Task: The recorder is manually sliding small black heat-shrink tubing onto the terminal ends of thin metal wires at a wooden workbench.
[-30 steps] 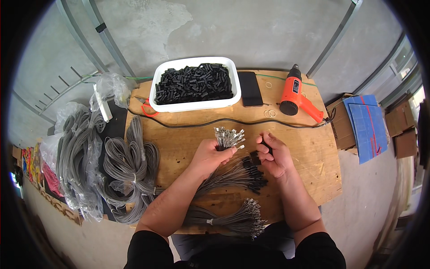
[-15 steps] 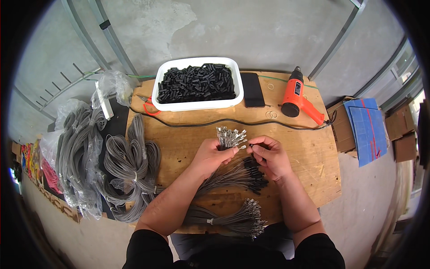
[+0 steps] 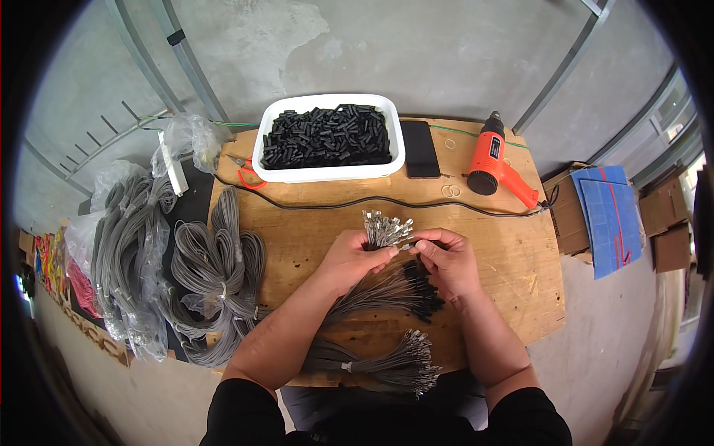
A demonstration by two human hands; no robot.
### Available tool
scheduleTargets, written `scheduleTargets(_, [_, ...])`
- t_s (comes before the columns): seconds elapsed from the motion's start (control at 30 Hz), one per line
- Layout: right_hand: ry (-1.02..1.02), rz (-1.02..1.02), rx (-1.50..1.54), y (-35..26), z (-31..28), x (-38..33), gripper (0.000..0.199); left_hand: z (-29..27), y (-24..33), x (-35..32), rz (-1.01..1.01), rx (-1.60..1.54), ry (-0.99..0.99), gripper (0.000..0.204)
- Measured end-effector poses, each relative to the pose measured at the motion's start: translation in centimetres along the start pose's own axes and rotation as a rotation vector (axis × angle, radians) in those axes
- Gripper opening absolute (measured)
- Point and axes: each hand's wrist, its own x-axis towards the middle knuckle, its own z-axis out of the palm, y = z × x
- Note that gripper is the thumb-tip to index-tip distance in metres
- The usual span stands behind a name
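My left hand (image 3: 358, 256) is closed round a bundle of grey wires whose bare metal terminals (image 3: 387, 229) fan out above the fist. Beside it, my right hand (image 3: 448, 262) pinches a small black sleeve (image 3: 413, 244) at the tip of one terminal that leans out of the bundle; the fingers partly hide it. Below the hands lies a spread of grey wires with black sleeves (image 3: 422, 291) on their ends. Nearer to me rests another tied wire bundle (image 3: 372, 366) with bare metal terminals.
A white tub (image 3: 327, 175) full of short black sleeves stands at the back, beside a black phone (image 3: 421, 150). An orange heat gun (image 3: 491, 160) lies at the back right, its black cord (image 3: 357, 201) crossing the table. Coiled grey wires (image 3: 212, 267) and red-handled pliers (image 3: 251, 178) are on the left.
My right hand has moved slightly left, bringing its fingertips and the black sleeve against the terminal. The left hand has hardly shifted.
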Motion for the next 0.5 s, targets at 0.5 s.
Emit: scheduleTargets(0.5, [0.034,-0.092,-0.027,0.1,0.24,-0.19,0.011,0.08,-0.14,-0.05,0.012,0.039,0.006,0.016])
